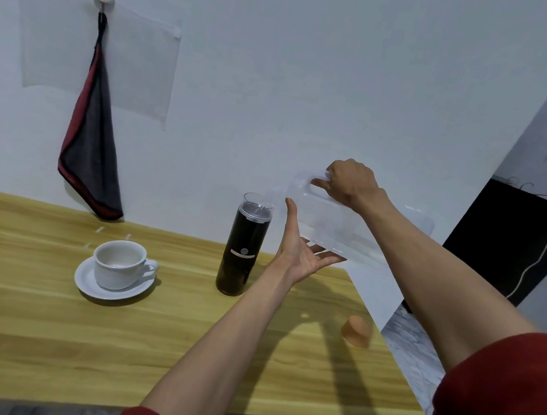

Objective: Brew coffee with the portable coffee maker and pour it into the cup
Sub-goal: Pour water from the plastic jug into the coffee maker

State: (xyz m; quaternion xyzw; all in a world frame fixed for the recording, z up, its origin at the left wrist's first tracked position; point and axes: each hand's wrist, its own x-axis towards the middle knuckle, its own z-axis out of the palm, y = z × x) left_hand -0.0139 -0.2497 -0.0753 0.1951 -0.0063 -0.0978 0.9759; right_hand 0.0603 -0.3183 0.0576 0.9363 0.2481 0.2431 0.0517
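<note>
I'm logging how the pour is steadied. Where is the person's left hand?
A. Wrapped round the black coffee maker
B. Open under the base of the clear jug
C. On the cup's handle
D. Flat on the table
B: the left hand lies open, palm up, beneath the tilted clear jug, whose handle the right hand grips, spout over the coffee maker.

Can't read spout tip or water level on the clear jug (332,221): it washes out against the white wall (282,70). The left hand (301,248) has fingertips partly tucked under the jug's base, and the right hand (347,185) has its fingertips hidden round the handle. Front marking on the coffee maker (240,255) is too small to read; tabletop (43,334) cut by left edge, orange cap (356,331) blurred.
</note>
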